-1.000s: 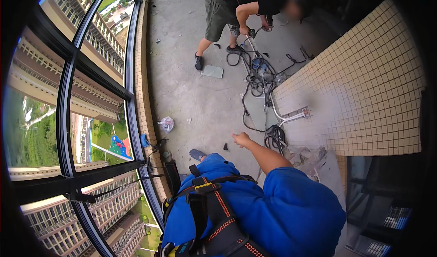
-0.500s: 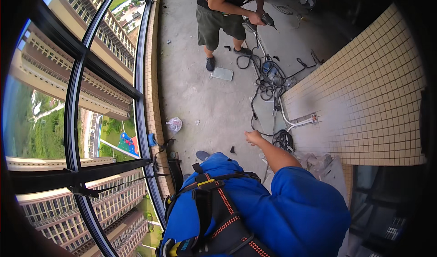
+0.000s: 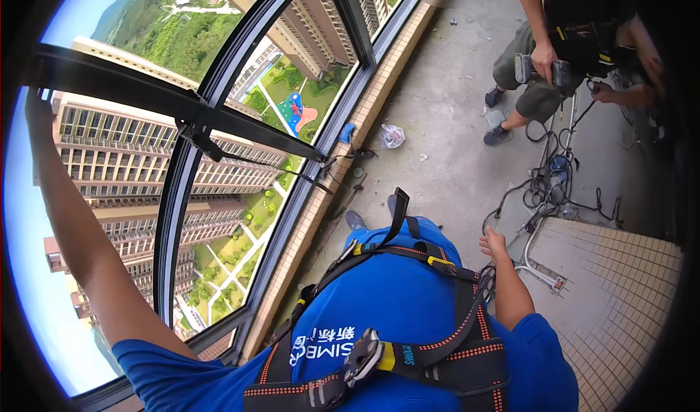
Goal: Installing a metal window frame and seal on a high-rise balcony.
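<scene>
Raised far to the left, my left hand (image 3: 38, 113) meets the black window frame (image 3: 109, 76) at the dark rim of the view. Its fingers are too dim to make out. My right hand (image 3: 496, 244) hangs low at my right side, fingers apart and nothing in it. Below it, black cables (image 3: 487, 281) lie near the tiled wall. A harness (image 3: 467, 317) with black straps and orange stitching crosses my blue shirt. A dark strap (image 3: 266, 165) runs from a clamp-like fitting (image 3: 200, 141) on the window frame toward the sill.
Another person's hand (image 3: 543, 60) holds a power drill (image 3: 560, 73) at the upper right. Tangled cables (image 3: 543, 186) cover the floor there. A tiled sill (image 3: 397, 55) borders the tall windows. A plastic bag (image 3: 391, 136) and a blue cloth-like item (image 3: 346, 133) lie near it. A tiled wall (image 3: 620, 273) stands right.
My view has swung left toward the windows. My left arm now shows, stretched up to the frame. My right hand's fingers have spread. The other person now appears lower and farther right.
</scene>
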{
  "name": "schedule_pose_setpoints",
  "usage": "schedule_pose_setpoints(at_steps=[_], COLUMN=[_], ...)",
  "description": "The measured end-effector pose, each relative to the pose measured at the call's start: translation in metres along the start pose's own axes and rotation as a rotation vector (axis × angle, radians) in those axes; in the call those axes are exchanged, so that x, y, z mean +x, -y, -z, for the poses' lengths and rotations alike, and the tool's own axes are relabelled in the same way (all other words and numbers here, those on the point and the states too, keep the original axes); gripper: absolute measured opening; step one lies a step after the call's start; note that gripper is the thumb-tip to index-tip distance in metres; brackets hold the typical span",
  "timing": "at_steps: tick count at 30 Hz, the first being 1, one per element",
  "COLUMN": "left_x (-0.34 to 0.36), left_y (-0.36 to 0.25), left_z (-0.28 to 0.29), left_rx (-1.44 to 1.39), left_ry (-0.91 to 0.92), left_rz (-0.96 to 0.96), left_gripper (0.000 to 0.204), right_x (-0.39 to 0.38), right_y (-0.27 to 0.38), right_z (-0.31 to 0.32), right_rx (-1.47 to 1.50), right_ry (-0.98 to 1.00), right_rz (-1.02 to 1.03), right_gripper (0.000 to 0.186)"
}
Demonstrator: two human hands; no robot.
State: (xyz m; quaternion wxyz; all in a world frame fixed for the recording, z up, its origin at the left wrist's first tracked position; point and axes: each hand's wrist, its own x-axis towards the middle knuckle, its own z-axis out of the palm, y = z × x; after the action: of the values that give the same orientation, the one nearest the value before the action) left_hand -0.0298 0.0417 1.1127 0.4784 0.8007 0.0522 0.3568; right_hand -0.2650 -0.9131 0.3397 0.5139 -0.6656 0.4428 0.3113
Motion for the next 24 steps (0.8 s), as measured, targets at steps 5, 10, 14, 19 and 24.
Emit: schedule_pose_setpoints(at_steps=[5, 10, 14, 19, 24], left_x=[-0.054, -0.076, -0.087, -0.096, -0.076], left_y=[-0.008, -0.036, -0.028, -0.039, -0.024], left_z=[-0.031, -0.056, -0.079, -0.09, -0.064], left_rx=[0.636, 0.081, 0.108, 0.128, 0.073], left_ry=[0.078, 0.006, -0.123, -0.188, -0.144], left_rz=[-0.395, -0.094, -0.206, -0.133, -0.17], left_gripper=[0.072, 0.077, 0.067, 0.085, 0.074], right_x=[0.007, 0.031, 0.055, 0.072, 0.074], right_y=[0.001, 0.033, 0.05, 0.074, 0.086], right_z=[0.011, 0.003, 0.001, -0.013, -0.026], right_rx=[-0.036, -0.075, -0.148, -0.152, -0.211], right_ry=[0.044, 0.121, 0.162, 0.222, 0.273], right_rz=[-0.038, 0.034, 0.099, 0.113, 0.132], right_gripper=[0.062, 0.054, 0.058, 0.062, 0.068])
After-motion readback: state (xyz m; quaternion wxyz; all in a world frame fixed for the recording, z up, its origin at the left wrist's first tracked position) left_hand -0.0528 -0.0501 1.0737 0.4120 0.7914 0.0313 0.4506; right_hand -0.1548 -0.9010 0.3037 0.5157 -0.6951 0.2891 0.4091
